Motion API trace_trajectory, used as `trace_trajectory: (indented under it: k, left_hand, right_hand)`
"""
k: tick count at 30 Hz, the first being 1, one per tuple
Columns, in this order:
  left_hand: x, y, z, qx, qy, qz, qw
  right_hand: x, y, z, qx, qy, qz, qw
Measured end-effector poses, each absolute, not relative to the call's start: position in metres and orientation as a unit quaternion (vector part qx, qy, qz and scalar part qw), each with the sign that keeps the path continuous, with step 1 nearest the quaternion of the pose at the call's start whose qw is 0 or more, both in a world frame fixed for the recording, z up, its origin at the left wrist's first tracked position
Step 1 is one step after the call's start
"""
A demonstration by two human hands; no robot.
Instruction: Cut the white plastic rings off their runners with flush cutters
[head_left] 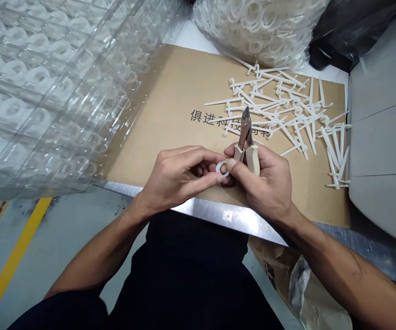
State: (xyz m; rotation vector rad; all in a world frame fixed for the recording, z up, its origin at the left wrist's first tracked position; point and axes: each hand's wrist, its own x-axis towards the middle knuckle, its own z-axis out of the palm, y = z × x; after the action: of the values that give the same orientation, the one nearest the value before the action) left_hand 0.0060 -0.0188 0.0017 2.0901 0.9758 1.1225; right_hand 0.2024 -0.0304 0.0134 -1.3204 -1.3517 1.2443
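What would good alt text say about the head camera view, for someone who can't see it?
Seen from the wearer's head, a left hand and right hand hold a white plastic ring between them, the right hand also gripping cream-handled cutting pliers. Beyond them, white plastic runners lie scattered on brown cardboard over a steel table edge, beside stacked clear plastic trays.

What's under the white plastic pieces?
The white plastic pieces lie on a brown cardboard sheet, visible in the gaps between them; the cardboard directly beneath each piece is covered.

Plastic strips (280, 103) lie on a cardboard sheet (170, 137) on the counter (218, 213), with stacked trays (46, 101) to its left and a bag of rings (253, 27) behind.
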Motion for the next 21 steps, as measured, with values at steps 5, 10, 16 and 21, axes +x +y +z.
trace_trajectory:
  k: [5,10,16,21]
  left_hand:
    - [0.006,-0.02,0.004,0.765,0.388,0.415,0.305]
    - [0.005,-0.018,0.003,0.776,0.377,0.414,0.29]
    - [0.003,-0.018,0.0,0.764,0.365,0.468,0.254]
    - [0.0,-0.021,-0.011,0.716,0.384,0.517,0.268]
  right_hand:
    - [0.202,-0.028,0.016,-0.51,-0.496,0.55,0.437]
    - [0.202,-0.029,0.016,-0.506,-0.512,0.541,0.436]
    - [0.202,-0.03,0.012,-0.491,-0.492,0.539,0.476]
    - [0.204,-0.03,0.009,-0.48,-0.511,0.532,0.476]
